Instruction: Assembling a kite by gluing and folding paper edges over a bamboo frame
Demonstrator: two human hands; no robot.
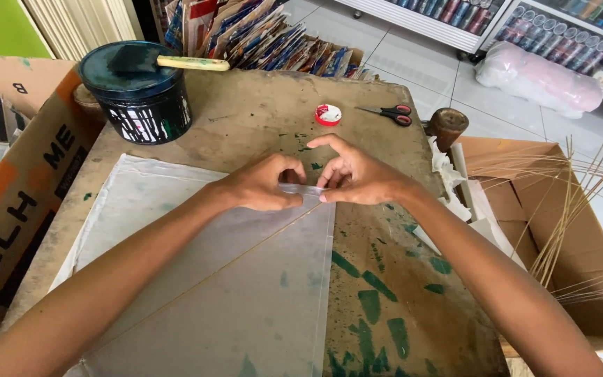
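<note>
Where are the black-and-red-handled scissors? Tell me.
In the head view, the black-and-red-handled scissors lie at the table's far right, beside the small red-and-white round lid.

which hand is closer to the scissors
Right. The right hand lies below and slightly left of the scissors; the left hand is farther left, pinching the same translucent sheet.
</note>
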